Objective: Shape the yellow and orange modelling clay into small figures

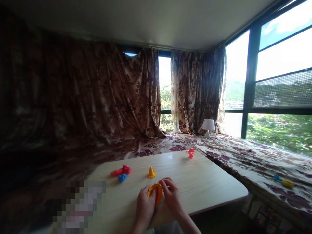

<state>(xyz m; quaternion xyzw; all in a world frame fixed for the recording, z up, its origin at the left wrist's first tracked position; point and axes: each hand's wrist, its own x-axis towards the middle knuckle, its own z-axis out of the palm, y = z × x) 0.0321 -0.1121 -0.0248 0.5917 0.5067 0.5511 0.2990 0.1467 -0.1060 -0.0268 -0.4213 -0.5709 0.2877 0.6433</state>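
Both my hands meet at the near edge of a light wooden table (207,182). Between them is an orange lump of clay (156,191). My left hand (144,204) grips its left side with curled fingers. My right hand (172,195) curls over its right side. A small yellow clay cone (151,172) stands just beyond my hands. Further left lie a red clay piece (121,170) and a small blue piece (122,177). A pink clay figure (190,152) stands near the table's far edge.
A floral cloth covers the ledge (243,156) around the table, below large windows and patterned curtains (192,94). A small white lamp (208,127) stands in the corner. A blue and yellow object (284,181) lies on the ledge at right. A blurred patch (78,208) covers the lower left.
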